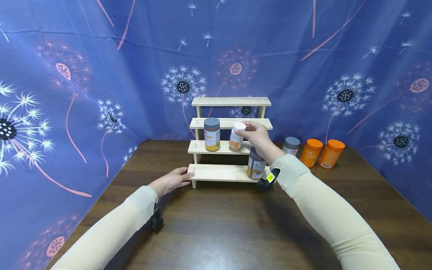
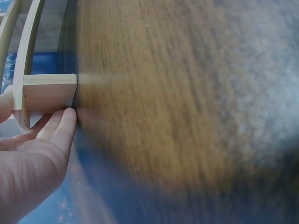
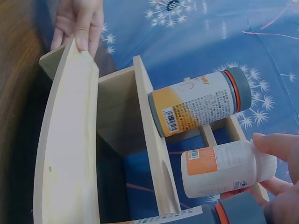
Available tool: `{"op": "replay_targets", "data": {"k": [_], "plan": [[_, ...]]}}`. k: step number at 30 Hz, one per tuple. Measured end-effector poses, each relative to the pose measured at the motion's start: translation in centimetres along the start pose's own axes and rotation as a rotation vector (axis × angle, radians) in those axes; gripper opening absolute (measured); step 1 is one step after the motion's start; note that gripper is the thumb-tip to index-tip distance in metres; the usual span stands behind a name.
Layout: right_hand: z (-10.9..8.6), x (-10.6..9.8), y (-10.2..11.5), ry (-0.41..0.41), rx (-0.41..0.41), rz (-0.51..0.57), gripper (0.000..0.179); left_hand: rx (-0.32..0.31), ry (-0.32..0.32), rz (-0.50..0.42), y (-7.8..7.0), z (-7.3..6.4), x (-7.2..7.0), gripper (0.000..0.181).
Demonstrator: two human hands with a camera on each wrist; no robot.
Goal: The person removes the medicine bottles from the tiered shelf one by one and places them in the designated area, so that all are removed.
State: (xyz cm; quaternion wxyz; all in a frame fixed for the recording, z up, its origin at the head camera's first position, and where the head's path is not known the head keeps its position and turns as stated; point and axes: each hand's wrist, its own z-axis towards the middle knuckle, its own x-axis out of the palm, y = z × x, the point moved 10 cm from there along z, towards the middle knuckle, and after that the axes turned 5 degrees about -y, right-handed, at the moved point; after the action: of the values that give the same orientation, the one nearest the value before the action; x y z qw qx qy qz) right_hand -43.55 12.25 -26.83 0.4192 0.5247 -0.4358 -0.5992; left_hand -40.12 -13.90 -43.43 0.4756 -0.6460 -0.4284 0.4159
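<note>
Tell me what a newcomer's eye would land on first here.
Probably the pale stepped wooden shelf in the middle of the table, with the left hand gripping its lowest board's left end. Next, the white bottle that the right hand holds by its cap, near the second step from the bottom. Two bright orange jars also stand out, right of the shelf.
</note>
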Motion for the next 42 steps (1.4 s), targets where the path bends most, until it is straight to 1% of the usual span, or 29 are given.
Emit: {"op": "replay_targets", "data": {"k": [3,6,10,14,18,20,24,28,35,42], "plan": [[0.2,-0.6,0.0,-0.015,-0.005,0.02,0.056,-0.001,0.001,-0.007,0.0,0.2,0.2,0.048],[0.4,-1.1,0.3,-0.028,-0.03,0.028,0.055,-0.004,0.0,-0.018,0.0,0.3,0.3,0.049],[0.7,-1.8,0.7,-0.039,-0.05,0.033,0.054,-0.01,-0.015,-0.026,0.2,0.4,0.2,0.05],[0.9,-2.8,0.6,-0.055,-0.025,0.065,0.057,-0.009,-0.017,-0.031,0.3,0.4,0.1,0.05],[1.1,-4.2,0.4,-0.085,-0.003,0.092,0.06,-0.003,-0.014,-0.03,0.3,0.3,0.0,0.049],[1.1,-4.9,0.3,-0.099,-0.005,0.075,0.061,-0.002,-0.019,-0.027,0.3,0.3,-0.1,0.049],[0.9,-6.2,-0.1,-0.124,-0.022,-0.002,0.061,-0.004,-0.021,-0.024,0.2,0.2,-0.1,0.049],[0.6,-7.5,-1.0,-0.147,-0.01,-0.057,0.06,-0.008,-0.017,-0.017,0.2,0.2,-0.1,0.05],[0.1,-9.3,-2.2,-0.174,-0.007,-0.1,0.06,-0.027,-0.014,-0.001,0.2,0.0,-0.2,0.051],[-0.6,-10.7,-3.3,-0.198,-0.012,-0.135,0.06,-0.041,-0.004,0.013,0.1,0.0,0.2,0.052]]}}
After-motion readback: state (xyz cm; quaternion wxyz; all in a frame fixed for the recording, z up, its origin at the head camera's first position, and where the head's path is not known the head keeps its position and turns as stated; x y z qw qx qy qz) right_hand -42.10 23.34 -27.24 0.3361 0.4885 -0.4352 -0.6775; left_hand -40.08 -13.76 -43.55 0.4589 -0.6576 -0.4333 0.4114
